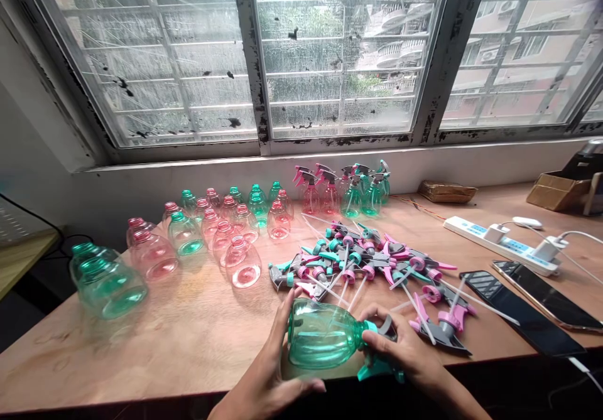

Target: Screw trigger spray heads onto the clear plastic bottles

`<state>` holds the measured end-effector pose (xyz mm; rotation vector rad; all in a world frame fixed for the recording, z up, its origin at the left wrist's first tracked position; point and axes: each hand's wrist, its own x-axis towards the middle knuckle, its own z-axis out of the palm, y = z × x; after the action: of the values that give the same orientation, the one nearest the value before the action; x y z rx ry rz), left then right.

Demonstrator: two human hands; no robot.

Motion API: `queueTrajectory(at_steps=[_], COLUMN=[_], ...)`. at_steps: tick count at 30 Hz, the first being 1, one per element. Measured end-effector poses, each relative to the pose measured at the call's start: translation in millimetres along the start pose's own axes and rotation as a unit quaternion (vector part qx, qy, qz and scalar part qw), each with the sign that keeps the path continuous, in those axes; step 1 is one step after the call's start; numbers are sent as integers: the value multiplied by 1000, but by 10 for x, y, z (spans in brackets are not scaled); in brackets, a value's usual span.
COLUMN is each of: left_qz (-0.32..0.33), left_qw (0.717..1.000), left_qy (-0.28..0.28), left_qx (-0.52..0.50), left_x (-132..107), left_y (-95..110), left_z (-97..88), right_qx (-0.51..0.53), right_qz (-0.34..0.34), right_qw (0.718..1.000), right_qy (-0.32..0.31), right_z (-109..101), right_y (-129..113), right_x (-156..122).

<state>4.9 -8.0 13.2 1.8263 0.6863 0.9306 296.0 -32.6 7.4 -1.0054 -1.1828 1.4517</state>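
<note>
A clear green spray bottle [323,338] lies on its side near the front edge of the wooden table [198,332]. My left hand [271,370] wraps round its base and body. My right hand [405,351] is closed on the teal and grey trigger head [381,351] at the bottle's neck. Just beyond the hands lies a pile of loose pink and teal trigger heads with dip tubes [372,266].
Several headless green and pink bottles [211,231] stand at the left and middle. Several finished spray bottles [343,194] stand by the wall. A white power strip [499,244], two phones [532,301] and cardboard boxes [560,191] lie to the right.
</note>
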Motion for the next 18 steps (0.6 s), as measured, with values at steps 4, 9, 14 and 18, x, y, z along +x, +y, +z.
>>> queueTrajectory(at_steps=[4,9,14,18], left_qz=[-6,-11,-6,-21], left_qw=[1000,1000,1000,1000], left_qy=[4,13,26,15], left_qx=[-6,16,-2,-8], left_x=[-5,38,52,27], left_y=[-41,-3,42,34], left_z=[-23,-5,29,14], right_qx=[-5,-10,-25,-23], right_qz=[0,-2,-4,4], right_qw=[1000,1000,1000,1000], right_qy=[-7,-5,-2,-6], right_z=[0,-15,-26,-29], right_y=[3,19,27,34], right_x=[-1,2,4,6])
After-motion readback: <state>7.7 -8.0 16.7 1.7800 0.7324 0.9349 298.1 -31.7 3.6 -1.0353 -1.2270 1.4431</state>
